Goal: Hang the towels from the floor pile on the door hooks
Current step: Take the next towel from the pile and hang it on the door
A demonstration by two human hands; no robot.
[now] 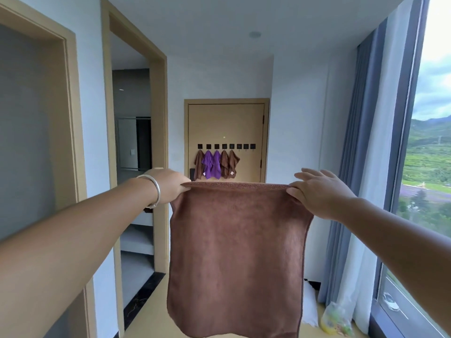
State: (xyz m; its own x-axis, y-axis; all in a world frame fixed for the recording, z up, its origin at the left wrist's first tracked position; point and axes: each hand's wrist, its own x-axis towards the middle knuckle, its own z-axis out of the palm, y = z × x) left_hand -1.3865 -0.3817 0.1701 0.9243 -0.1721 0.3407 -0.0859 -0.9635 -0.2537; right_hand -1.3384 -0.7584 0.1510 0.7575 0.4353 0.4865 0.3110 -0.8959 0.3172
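A brown towel (pixel 236 252) hangs pinched at its top corners by the left hand (pixel 168 185) and right hand (pixel 319 191), well short of the door (pixel 227 123), where five towels (pixel 216 164) hang and three hooks (pixel 246 146) remain free.

The big brown towel (pixel 238 252) hangs across the middle of the frame and hides the floor ahead, while above it the way to the far door (pixel 227 125) looks open, with three bare hooks (pixel 246 146) at right.

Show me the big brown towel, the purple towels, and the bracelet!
brown towel (pixel 236 252), head view, middle of the hanging cloth.
purple towels (pixel 211 164), head view, where the two meet on the door hooks.
bracelet (pixel 156 189), head view, band on the left wrist.
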